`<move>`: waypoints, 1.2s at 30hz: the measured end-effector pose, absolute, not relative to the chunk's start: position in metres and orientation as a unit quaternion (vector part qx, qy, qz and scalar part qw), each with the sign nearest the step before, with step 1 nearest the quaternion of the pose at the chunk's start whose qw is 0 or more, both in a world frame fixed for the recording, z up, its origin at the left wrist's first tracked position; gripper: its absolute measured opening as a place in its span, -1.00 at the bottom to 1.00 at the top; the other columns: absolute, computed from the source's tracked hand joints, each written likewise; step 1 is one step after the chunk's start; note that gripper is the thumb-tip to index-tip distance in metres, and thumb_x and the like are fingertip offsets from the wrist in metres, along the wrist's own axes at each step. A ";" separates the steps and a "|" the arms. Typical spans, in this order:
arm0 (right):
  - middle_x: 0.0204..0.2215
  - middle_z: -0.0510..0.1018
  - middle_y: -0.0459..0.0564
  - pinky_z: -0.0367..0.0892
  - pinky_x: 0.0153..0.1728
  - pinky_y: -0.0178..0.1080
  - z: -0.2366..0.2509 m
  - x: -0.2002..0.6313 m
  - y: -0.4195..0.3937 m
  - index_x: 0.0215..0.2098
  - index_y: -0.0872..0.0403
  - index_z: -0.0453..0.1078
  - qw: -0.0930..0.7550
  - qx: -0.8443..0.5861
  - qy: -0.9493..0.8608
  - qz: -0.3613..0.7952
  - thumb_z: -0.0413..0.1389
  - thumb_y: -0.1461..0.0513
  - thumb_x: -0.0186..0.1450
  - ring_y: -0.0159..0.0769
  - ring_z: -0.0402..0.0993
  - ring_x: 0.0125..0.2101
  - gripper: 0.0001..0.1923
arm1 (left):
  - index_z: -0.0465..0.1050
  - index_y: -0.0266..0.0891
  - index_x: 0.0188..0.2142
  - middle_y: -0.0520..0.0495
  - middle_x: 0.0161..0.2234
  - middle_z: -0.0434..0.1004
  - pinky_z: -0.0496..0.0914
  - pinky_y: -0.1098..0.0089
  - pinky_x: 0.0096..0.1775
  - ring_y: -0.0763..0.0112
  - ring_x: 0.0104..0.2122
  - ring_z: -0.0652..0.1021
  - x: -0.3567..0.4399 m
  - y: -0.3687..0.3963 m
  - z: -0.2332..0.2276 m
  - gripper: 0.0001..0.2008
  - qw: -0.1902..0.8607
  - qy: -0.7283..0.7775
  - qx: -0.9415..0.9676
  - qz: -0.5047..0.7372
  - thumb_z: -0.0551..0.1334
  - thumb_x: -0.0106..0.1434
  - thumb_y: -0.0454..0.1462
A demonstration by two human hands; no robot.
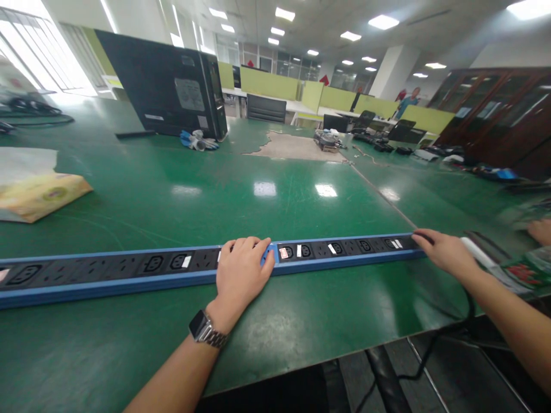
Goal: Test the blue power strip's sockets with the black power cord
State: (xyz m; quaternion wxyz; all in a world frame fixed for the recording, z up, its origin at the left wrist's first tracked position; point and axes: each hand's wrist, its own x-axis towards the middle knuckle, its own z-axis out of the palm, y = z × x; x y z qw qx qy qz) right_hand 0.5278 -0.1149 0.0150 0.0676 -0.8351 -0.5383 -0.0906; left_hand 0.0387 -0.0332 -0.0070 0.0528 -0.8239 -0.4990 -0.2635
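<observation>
A long blue power strip (172, 263) with black sockets and small white labels lies across the near part of the green table. My left hand (244, 264), with a watch (207, 329) on its wrist, is wrapped over the strip near its middle and covers some sockets. At the strip's right end my right hand (445, 252) is closed, thumb and fingers pinching its dark end. Exactly what lies inside that grip is partly hidden. A black cord (471, 307) hangs below the right forearm, past the table edge.
The green table (215, 201) carries a tissue pack (51, 192) at left, a black computer tower (172, 86) and gloves (198, 140) farther back. Another person's hand (540, 230) is at the right edge, near a green printed package (527, 269). A person (408, 102) stands far behind.
</observation>
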 end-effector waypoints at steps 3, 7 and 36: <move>-0.28 0.61 0.19 0.21 -0.41 -0.16 0.035 0.519 -0.114 -0.11 0.04 0.54 0.066 -0.851 -0.510 -0.109 -0.02 -0.06 0.24 -0.04 0.47 -0.37 -0.51 | 0.52 -0.14 -0.06 -0.11 -0.19 0.60 0.24 0.12 -0.04 0.17 -0.15 0.51 0.039 -0.034 -0.007 -0.67 0.053 -0.500 -0.823 -0.265 0.06 0.33 -0.15; -0.47 0.58 0.08 0.22 -0.40 -0.20 0.066 0.475 -0.109 -0.16 0.05 0.53 0.110 -0.863 -0.482 -0.108 -0.01 -0.07 0.22 -0.12 0.47 -0.41 -0.51 | 0.52 -0.14 -0.07 -0.10 -0.18 0.59 0.24 0.11 -0.04 0.16 -0.14 0.51 0.040 -0.034 -0.006 -0.67 0.050 -0.503 -0.824 -0.256 0.06 0.33 -0.15; -0.53 0.57 -0.02 0.21 -0.47 -0.31 0.071 0.276 -0.059 -0.35 0.06 0.41 0.083 -0.735 -0.663 0.112 -0.01 0.08 0.28 -0.28 0.47 -0.50 -0.74 | 0.51 -0.14 -0.06 -0.10 -0.18 0.59 0.24 0.13 -0.04 0.19 -0.14 0.50 0.039 -0.035 -0.007 -0.67 0.056 -0.503 -0.825 -0.254 0.05 0.34 -0.14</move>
